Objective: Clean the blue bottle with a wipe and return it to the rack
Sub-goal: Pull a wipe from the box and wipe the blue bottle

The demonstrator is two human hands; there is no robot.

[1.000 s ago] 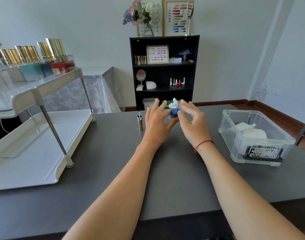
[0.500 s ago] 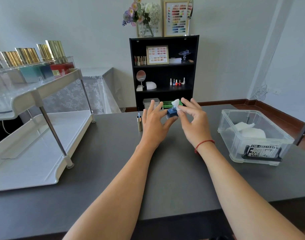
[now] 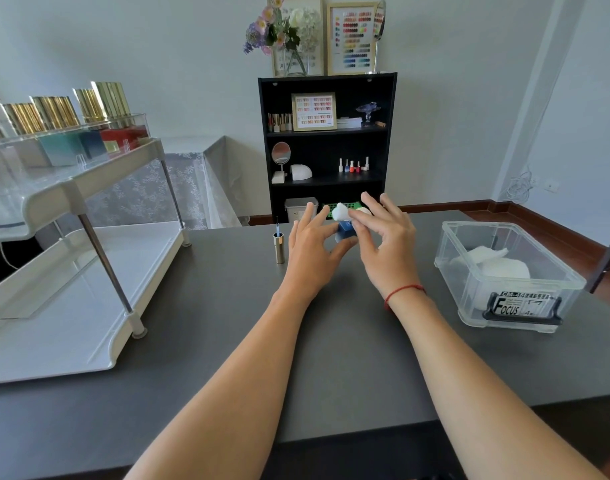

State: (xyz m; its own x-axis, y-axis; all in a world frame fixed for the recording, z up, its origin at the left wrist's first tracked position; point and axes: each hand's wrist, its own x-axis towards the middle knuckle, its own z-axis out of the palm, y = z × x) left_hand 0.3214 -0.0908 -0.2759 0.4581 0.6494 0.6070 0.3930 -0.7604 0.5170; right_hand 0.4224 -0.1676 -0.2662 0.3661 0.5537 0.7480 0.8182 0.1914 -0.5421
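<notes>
A small blue bottle [image 3: 345, 231] is held above the dark table between both hands. My left hand [image 3: 312, 252] grips it from the left, thumb under it and fingers spread. My right hand [image 3: 386, 247] presses a white wipe [image 3: 341, 212] against the bottle's top with thumb and forefinger. Most of the bottle is hidden by the fingers. The bottle's gold cap with its brush [image 3: 279, 245] stands upright on the table just left of my left hand. The white two-tier rack [image 3: 78, 188] stands at the left, with several gold-capped bottles [image 3: 75, 133] in a clear tray on its upper tier.
A clear plastic bin [image 3: 504, 275] holding white wipes sits on the table at the right. The grey table [image 3: 331, 358] stretches toward me. A black bookshelf [image 3: 326, 143] stands behind the table against the wall.
The hands with the bottle and wipe shifted slightly; my right hand's fingers moved the wipe over the bottle's top. The cap stays in place.
</notes>
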